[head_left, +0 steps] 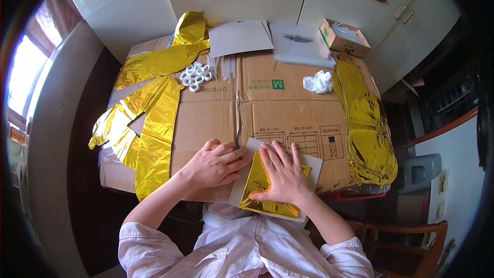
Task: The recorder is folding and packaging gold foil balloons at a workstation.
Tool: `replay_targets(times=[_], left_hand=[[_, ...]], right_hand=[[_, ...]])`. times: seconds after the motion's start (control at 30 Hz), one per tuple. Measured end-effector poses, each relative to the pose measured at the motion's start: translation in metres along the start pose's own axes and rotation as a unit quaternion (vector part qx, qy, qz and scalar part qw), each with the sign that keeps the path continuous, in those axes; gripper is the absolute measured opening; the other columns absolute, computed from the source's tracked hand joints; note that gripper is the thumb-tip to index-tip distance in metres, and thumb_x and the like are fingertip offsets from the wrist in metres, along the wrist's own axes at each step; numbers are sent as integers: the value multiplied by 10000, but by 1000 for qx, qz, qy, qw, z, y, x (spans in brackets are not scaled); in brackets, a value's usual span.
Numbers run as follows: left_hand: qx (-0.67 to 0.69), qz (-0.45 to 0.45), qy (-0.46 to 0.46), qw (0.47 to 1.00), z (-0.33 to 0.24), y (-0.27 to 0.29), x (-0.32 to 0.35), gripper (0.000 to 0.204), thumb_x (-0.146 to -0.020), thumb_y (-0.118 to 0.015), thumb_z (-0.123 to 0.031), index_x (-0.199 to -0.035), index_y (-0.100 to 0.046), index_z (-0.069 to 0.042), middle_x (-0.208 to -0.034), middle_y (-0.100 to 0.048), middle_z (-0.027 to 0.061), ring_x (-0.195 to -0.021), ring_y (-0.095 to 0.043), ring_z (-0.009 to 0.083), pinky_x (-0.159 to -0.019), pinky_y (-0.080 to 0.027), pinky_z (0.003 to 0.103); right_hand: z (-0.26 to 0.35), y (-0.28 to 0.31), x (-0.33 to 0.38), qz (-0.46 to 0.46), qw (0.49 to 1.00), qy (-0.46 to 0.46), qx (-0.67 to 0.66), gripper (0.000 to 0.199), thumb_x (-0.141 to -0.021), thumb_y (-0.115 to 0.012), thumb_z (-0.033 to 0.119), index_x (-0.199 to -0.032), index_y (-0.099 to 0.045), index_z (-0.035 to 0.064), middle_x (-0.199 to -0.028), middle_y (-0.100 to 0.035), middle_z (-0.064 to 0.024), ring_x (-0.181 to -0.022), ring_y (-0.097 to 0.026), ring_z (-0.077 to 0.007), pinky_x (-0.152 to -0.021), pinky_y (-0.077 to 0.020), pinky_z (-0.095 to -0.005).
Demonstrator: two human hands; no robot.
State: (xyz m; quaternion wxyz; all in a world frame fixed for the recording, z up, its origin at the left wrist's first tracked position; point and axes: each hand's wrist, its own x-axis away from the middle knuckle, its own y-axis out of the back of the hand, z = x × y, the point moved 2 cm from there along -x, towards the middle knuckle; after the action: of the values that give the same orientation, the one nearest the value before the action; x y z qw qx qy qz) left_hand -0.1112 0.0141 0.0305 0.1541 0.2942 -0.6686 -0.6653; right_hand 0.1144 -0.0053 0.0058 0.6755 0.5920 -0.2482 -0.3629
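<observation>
My right hand [284, 176] lies flat with spread fingers on a folded piece of gold foil [257, 177], pressing it against a pale grey card [315, 167]. Part of the foil is hidden under the palm. My left hand [218, 162] is beside them, its fingers loosely bent and slightly apart, with the fingertips at the card's left edge. Nothing shows in its grip. Both card and foil rest at the near edge of the cardboard-covered table.
Flat gold foil balloons [154, 123] spread over the left side, and more gold foil [363, 123] lies along the right. Farther back are small white rolls [195, 75], clear straws [229, 68], grey cards [239, 38], clear plastic bags [298, 46], crumpled white plastic [319, 82] and an open box [346, 38].
</observation>
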Motion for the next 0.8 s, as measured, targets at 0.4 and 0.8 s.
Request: replay_targets(times=[0.4,0.8], left_hand=[[64,-20,29,997,11,-6,-13,329,-871,-628,-299,-1194,-638,-236,-1239,-563,4,-1151,-495,212,-953,-374,412],[193,45,103,975,17,-17,-51,375,-773,-674,-163,-1148,-653,-165,-1286,-522,58,-1203,-434,287,-1001,-331,454]], right_hand=[[-2,-1,0,2,1000,0,-12,1203,-677,-515,842,-1494,-245,2,-1545,-291,-125,-1442,-226,-298,-1146,-68,-629],[-3,2,2,-21,999,5,-31,1208,-675,-560,813,-1490,-222,-13,-1517,-313,-160,-1433,-227,-327,-1155,-67,-606]])
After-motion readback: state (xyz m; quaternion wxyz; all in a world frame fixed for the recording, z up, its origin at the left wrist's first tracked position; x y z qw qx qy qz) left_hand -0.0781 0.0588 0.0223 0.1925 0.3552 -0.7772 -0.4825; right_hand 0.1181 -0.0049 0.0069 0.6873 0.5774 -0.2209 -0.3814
